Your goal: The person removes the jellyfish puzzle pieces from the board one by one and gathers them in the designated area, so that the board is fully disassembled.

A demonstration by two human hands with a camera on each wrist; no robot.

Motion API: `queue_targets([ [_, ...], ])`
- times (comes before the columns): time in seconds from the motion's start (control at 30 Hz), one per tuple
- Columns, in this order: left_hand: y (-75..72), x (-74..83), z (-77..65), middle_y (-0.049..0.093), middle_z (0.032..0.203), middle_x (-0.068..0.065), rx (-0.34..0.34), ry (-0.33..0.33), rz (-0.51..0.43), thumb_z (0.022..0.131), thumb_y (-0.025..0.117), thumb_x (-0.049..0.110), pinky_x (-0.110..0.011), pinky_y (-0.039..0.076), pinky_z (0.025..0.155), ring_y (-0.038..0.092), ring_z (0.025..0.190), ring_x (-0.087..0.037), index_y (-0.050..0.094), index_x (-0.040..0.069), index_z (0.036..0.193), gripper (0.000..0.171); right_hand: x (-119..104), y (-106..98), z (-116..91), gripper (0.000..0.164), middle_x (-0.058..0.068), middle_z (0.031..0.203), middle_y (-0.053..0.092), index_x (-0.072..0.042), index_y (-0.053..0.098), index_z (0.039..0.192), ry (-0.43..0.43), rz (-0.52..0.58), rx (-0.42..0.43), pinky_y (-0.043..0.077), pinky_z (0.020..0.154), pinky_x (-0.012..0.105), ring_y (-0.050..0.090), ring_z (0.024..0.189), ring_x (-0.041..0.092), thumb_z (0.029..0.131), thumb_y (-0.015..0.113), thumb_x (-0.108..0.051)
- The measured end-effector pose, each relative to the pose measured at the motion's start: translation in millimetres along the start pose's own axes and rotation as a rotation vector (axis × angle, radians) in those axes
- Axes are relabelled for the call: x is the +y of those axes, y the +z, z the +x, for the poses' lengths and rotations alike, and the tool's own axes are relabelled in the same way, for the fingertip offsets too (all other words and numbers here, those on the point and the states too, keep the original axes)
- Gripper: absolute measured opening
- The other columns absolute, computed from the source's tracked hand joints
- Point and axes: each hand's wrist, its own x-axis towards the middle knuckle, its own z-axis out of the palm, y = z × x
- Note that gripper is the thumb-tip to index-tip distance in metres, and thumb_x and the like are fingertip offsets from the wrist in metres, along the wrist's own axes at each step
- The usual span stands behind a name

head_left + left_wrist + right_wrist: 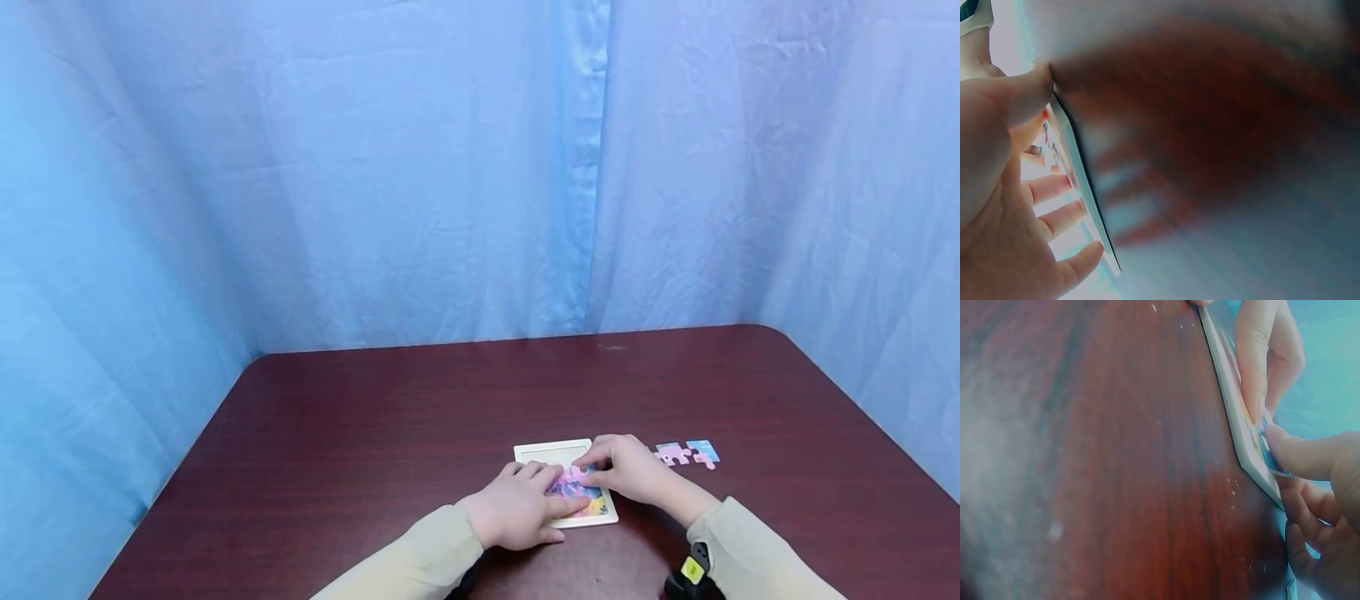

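Note:
A white-framed jigsaw puzzle [596,507] with a pink, blue and yellow picture lies on the table; bare backing shows in its upper part. My left hand [519,505] rests over its left side, fingers spread and fairly straight, pressing on the laid pieces. From the right, my right hand [633,469] reaches over the frame's edge and pinches a puzzle piece [578,471] between thumb and fingers. In the right wrist view the thumb and fingers meet near the frame [1235,425], and the piece is mostly hidden.
Several loose pink and blue puzzle pieces [703,451] lie on the table to the right of the frame, partly behind my right hand. The dark red-brown table [390,417] extends around, with blue curtains [420,183] behind and at both sides.

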Motion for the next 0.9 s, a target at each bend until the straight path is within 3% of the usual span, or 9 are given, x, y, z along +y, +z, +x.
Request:
queue_targets([
  [0.4,0.2,-1.7,1.8,0.035,0.146,0.003,-0.007,0.002,-0.046,0.092,0.052,0.049,-0.037,0.036,0.099,0.035,0.132,-0.017,0.036,0.050,0.141,0.051,5.3,-5.9,-0.9,0.015,-0.010,0.080,0.065,-0.015,0.077,0.092,-0.009,0.105,-0.035,0.045,0.066,0.021,0.051,0.071,-0.003,0.078,0.076,-0.017],
  [0.73,1.7,-2.9,3.6,0.036,0.145,0.003,0.009,0.008,-0.042,0.092,0.053,0.049,-0.036,0.037,0.097,0.037,0.130,-0.017,0.037,0.050,0.140,0.050,1.9,-7.3,-4.6,0.012,-0.010,0.079,0.065,-0.015,0.077,0.092,-0.010,0.103,-0.015,0.044,0.065,0.021,0.049,0.070,-0.003,0.081,0.073,-0.015],
  [0.9,2.3,-3.0,2.8,0.037,0.145,0.003,0.013,0.003,-0.042,0.092,0.054,0.048,-0.036,0.037,0.096,0.037,0.129,-0.018,0.038,0.050,0.139,0.050,-1.2,-4.7,-1.9,0.011,-0.011,0.079,0.063,-0.016,0.077,0.092,0.019,0.040,-0.014,0.043,0.064,0.021,0.048,0.069,-0.003,0.082,0.071,-0.013],
])
